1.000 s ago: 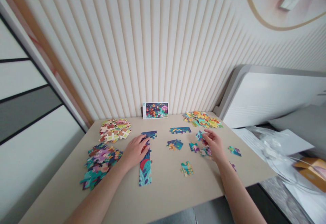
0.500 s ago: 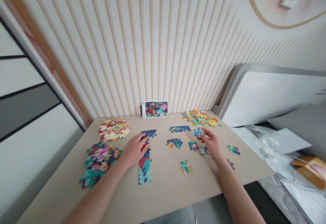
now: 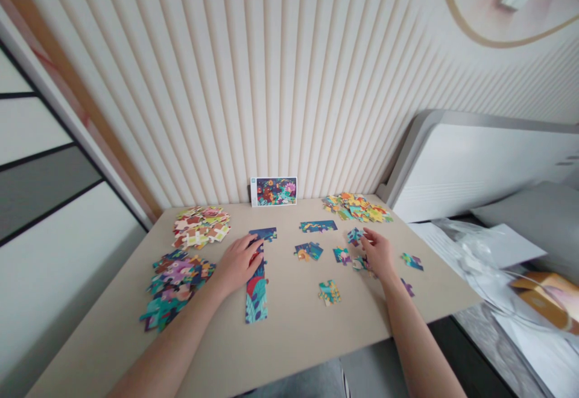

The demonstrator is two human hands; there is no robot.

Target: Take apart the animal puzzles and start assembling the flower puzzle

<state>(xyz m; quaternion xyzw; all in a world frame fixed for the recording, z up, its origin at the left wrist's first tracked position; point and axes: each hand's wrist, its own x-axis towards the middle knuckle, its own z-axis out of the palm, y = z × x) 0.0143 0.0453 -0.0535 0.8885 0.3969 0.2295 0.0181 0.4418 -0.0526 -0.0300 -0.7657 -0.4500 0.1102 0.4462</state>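
My left hand point(image 3: 239, 263) lies with its fingers stretched over a joined strip of puzzle pieces point(image 3: 256, 301), covering part of its upper half. At the strip's top a dark blue section point(image 3: 269, 234) reaches to the right. My right hand point(image 3: 379, 254) pinches a blue puzzle piece point(image 3: 354, 236) at its right edge, at or just above the table. Beneath that hand lie more pieces point(image 3: 360, 263), partly hidden. Beside them is a loose piece with a pink patch point(image 3: 342, 255). A joined blue strip point(image 3: 318, 226) and a blue-orange pair point(image 3: 309, 251) lie between my hands.
Piles of pieces stand at back left point(image 3: 202, 227), left point(image 3: 174, 283) and back right point(image 3: 357, 207). A picture card point(image 3: 274, 192) leans on the ribbed wall. Single pieces lie near the front point(image 3: 330, 292) and right point(image 3: 412, 261). The table point(image 3: 289, 350) ends beside a bed.
My right hand and the blue piece have shifted slightly to the right, and the piece has turned a little. My left hand stays on the strip. The whole view has tilted slightly.
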